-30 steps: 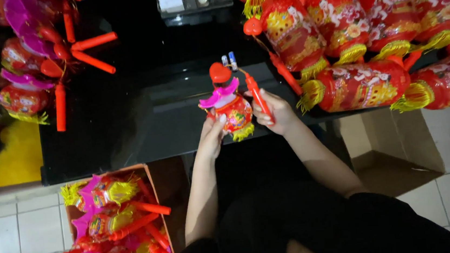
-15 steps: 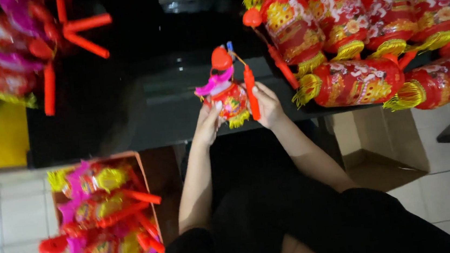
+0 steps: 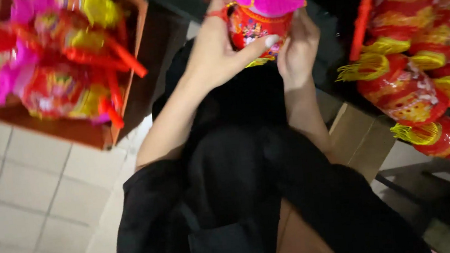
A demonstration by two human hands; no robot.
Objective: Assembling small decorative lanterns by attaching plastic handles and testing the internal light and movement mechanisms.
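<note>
I hold a small red paper lantern (image 3: 255, 27) with a bright pink frilled top and a yellow fringe underneath, near the top edge of the head view. My left hand (image 3: 218, 48) wraps its left side, thumb pressed across the front. My right hand (image 3: 298, 44) cups its right side. The lantern's upper part is cut off by the frame. Both forearms reach up from my black-clothed lap.
A brown cardboard box (image 3: 67, 126) at the left holds several pink, red and yellow lanterns with red stick handles. A row of red lanterns with yellow fringes (image 3: 422, 87) lies at the right. A red tassel (image 3: 361, 25) hangs beside them. Pale floor tiles (image 3: 21, 215) lie below.
The view has swung down and closer, so the dark table has left the frame. The lantern is still between both hands, now held nearer my body.
</note>
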